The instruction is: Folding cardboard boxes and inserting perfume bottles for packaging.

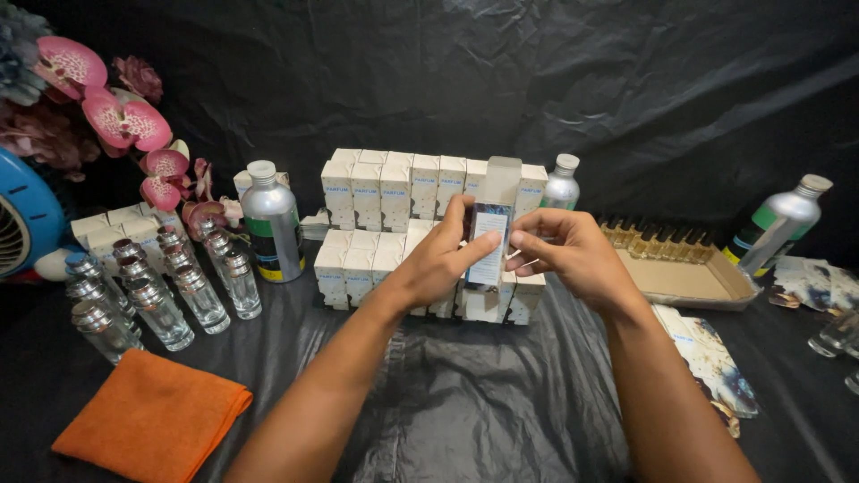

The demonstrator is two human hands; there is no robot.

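Note:
Both my hands hold one tall, narrow perfume box (490, 234) upright over the black-covered table, just in front of a stack of small white cartons (394, 192). The box has a pale open top flap and a dark printed front with a white label. My left hand (440, 259) grips its left side, thumb on the front. On the other side, my right hand (573, 253) pinches its edge with the fingertips. The box's lower end is hidden behind my fingers.
Several empty clear glass bottles with silver caps (157, 295) stand at left, beside a silver aluminium bottle (271, 225). An orange cloth (152, 416) lies at front left. A cardboard tray (693, 282) with filled bottles, another aluminium bottle (777, 224) and flat printed cartons (711, 358) sit at right.

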